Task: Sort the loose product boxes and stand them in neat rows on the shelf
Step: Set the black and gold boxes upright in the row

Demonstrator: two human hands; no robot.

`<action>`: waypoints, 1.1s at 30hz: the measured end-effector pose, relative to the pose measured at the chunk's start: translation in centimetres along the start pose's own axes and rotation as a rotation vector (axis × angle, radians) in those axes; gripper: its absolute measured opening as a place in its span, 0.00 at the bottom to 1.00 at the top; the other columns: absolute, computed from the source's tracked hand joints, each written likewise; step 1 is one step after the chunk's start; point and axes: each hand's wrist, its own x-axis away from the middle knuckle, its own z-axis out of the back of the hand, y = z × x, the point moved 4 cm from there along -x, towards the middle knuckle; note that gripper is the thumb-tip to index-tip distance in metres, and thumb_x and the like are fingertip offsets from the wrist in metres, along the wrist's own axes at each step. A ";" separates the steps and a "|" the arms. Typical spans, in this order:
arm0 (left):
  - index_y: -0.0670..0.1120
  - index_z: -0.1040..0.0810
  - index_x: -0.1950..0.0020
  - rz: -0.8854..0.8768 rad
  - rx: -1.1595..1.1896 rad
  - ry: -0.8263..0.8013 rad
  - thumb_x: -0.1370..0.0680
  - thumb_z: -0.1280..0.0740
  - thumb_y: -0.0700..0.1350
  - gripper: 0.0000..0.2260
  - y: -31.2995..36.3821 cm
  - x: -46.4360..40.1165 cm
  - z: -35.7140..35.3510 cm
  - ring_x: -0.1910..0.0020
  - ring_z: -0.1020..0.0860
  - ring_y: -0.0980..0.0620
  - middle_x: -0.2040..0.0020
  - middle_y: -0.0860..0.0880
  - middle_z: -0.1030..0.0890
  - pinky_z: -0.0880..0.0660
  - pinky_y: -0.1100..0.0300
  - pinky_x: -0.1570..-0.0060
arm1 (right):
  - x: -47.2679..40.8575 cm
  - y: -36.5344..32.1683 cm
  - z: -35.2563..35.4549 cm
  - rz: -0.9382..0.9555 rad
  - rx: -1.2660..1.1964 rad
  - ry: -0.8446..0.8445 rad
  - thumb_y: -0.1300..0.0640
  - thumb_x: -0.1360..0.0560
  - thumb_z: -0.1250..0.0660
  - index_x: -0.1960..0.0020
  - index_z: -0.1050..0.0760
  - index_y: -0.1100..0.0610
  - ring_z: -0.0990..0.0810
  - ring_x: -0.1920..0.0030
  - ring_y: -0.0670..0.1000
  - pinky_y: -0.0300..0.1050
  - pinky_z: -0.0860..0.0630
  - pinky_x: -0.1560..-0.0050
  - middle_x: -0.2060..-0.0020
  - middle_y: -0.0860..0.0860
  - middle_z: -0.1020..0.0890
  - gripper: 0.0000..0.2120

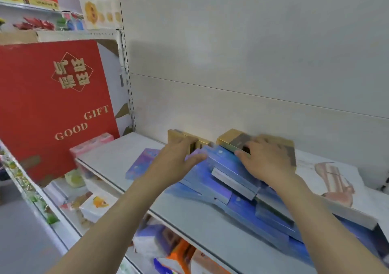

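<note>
Several blue and purple product boxes (229, 187) lie in a loose heap on the grey shelf (134, 160). At the back wall stand gold boxes (174, 138), and a gold and grey box (229, 141) sits to their right. My left hand (179, 157) reaches to the gold boxes at the back, fingers against them and thumb on a purple box. My right hand (265, 157) curls over the gold and grey box from above. One purple box (141, 164) lies flat apart on the left.
A large red gift box (52, 105) stands at the left beside the shelf upright (128, 79). A white box with a shoe drawing (330, 179) lies at the right. Pink packs (92, 145) and mixed goods fill the lower shelves.
</note>
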 end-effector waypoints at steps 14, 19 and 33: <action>0.56 0.25 0.34 -0.151 0.330 -0.200 0.22 0.42 0.64 0.21 1.0 -9.7 -5.4 0.43 0.22 0.48 0.43 0.49 0.18 0.26 0.52 0.43 | 0.9 2.3 1.2 -0.547 -0.279 0.062 0.27 0.35 0.33 0.28 0.38 0.49 0.23 0.42 0.56 0.48 0.25 0.48 0.40 0.53 0.22 0.44; 0.55 0.18 0.51 -0.180 0.533 -0.184 0.23 0.34 0.57 0.09 -0.3 -9.7 -4.4 0.56 0.22 0.61 0.55 0.61 0.19 0.26 0.69 0.57 | 0.7 0.4 1.5 -0.607 -0.658 0.325 0.49 0.32 0.22 0.24 0.39 0.53 0.26 0.35 0.53 0.41 0.32 0.47 0.36 0.51 0.25 0.43; 0.51 0.25 0.55 0.003 0.860 -0.011 0.29 0.25 0.50 0.10 -5.4 -7.9 -2.7 0.62 0.23 0.60 0.59 0.58 0.22 0.30 0.64 0.63 | 4.6 -3.6 1.1 -0.655 -1.065 0.687 0.55 0.25 0.27 0.43 0.22 0.54 0.14 0.54 0.49 0.48 0.17 0.54 0.53 0.49 0.14 0.12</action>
